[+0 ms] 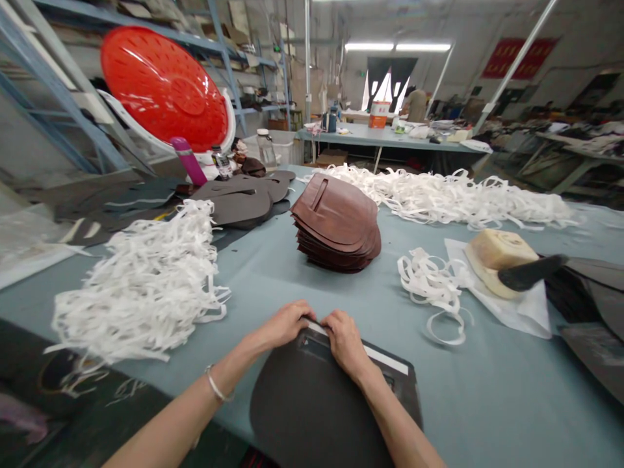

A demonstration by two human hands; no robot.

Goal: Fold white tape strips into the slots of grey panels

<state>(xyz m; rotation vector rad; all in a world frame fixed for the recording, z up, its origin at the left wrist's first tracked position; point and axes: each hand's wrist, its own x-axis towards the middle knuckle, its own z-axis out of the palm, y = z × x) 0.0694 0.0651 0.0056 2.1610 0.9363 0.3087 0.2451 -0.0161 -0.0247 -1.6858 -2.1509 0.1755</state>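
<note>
A dark grey, round-cornered flap piece (312, 403) lies at the table's near edge, with a white strip (387, 359) along its far edge. My left hand (291, 322) pinches the far left corner of this piece. Close beside it, my right hand (345, 341) has its fingers closed on the same edge, over the white strip. Both sets of fingertips are partly hidden. Beyond my hands stands a stack of brown leather flaps (336, 221), each rounded, the top one with a slot. Loose white strips (431, 286) lie curled to the right.
White strips are heaped at left (146, 286) and along the back (439, 192). A pot with a black-handled brush (507, 257) rests on white paper at right. Dark cut pieces (244, 201), a purple bottle (188, 159) and a red basin (166, 88) stand back left. A person (416, 104) is far off.
</note>
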